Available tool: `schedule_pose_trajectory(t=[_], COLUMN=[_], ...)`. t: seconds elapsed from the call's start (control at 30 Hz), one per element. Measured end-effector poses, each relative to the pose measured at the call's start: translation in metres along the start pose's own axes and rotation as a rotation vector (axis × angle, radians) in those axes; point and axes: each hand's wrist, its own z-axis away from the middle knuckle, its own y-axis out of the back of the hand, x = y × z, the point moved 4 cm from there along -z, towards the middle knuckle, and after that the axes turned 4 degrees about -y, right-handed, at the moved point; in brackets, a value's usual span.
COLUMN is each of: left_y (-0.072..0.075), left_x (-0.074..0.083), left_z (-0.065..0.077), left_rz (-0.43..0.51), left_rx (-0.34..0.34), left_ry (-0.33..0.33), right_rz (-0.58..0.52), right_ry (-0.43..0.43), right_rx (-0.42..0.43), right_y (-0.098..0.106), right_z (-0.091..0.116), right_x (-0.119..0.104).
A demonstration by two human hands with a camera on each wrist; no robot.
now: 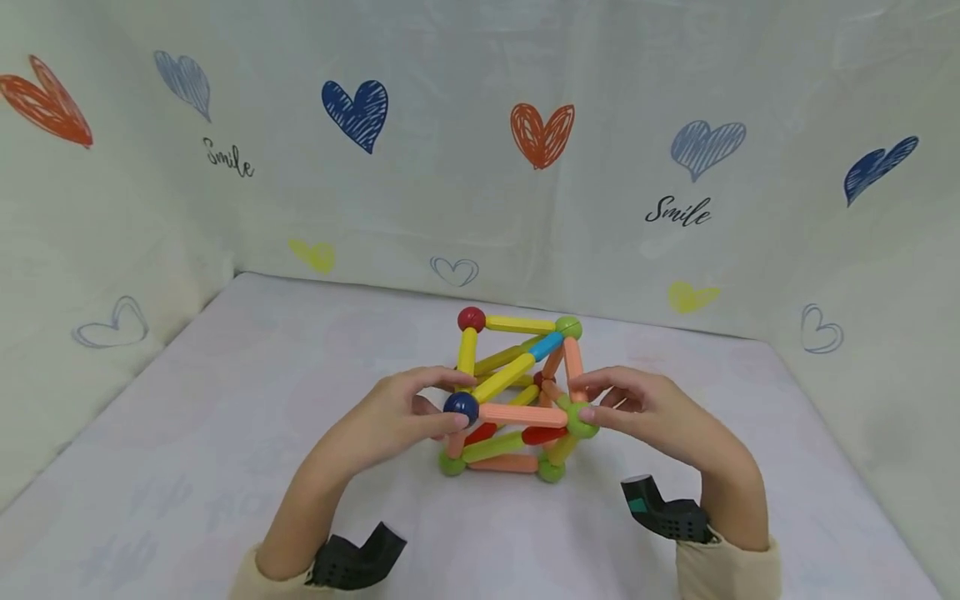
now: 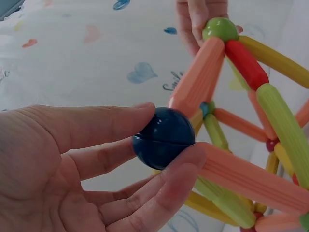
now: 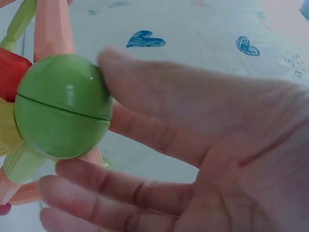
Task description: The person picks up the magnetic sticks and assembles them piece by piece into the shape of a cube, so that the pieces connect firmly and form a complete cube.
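Note:
A frame of coloured magnetic rods and balls stands on the table between both hands. My left hand (image 1: 382, 425) pinches the dark blue ball (image 2: 164, 138) at its front left corner, thumb on one side and fingers on the other. At the front right corner, my right hand (image 1: 660, 404) holds a green ball (image 3: 63, 106) between thumb and fingers. A pink rod (image 1: 522, 416) joins these two balls. Above and behind are a red ball (image 1: 471, 319) and another green ball (image 1: 568, 327), linked by a yellow rod (image 1: 521, 323). Inner rods partly hide one another.
The frame rests on a white-covered table (image 1: 225, 417). A white cloth wall (image 1: 450, 200) printed with hearts and "Smile" rises behind and at the sides. Each wrist wears a black camera mount, one on the left (image 1: 356, 560) and one on the right (image 1: 667, 510).

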Motion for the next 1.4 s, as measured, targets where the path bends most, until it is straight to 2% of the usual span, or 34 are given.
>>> schedule_pose_trajectory(t=[0.2,0.37,0.5,0.63,0.8,0.97,1.13,1.4], left_y=[0.002,0.001,-0.001,-0.005,-0.011,-0.016,-0.019,-0.021], left_x=[-0.001,-0.002,-0.005,-0.011,-0.014,-0.018,-0.020,-0.023], left_z=[0.001,0.000,-0.005,-0.013,-0.022,-0.029,-0.033,-0.037], left_rz=[-0.024,-0.016,-0.019,-0.021,-0.034,0.021,0.100,0.185], left_rx=[0.042,0.068,0.131,0.208,0.322,0.402,0.399,0.313], left_ry=[0.015,0.016,0.025,-0.001,-0.069,-0.134,-0.187,-0.253], right_rz=[-0.030,-0.029,-0.010,-0.008,0.019,0.047,0.027,-0.018], right_ry=[0.040,0.059,0.051,0.025,0.007,-0.016,-0.061,-0.101], right_rx=[-0.065,-0.055,-0.021,0.020,0.115,0.220,0.285,0.392], right_y=[-0.006,-0.007,-0.007,-0.006,-0.005,-0.003,-0.005,-0.008], right_z=[0.001,0.001,-0.003,-0.006,-0.011,-0.016,-0.024,-0.033], right_x=[0.000,0.000,0.002,0.006,0.011,0.016,0.021,0.023])
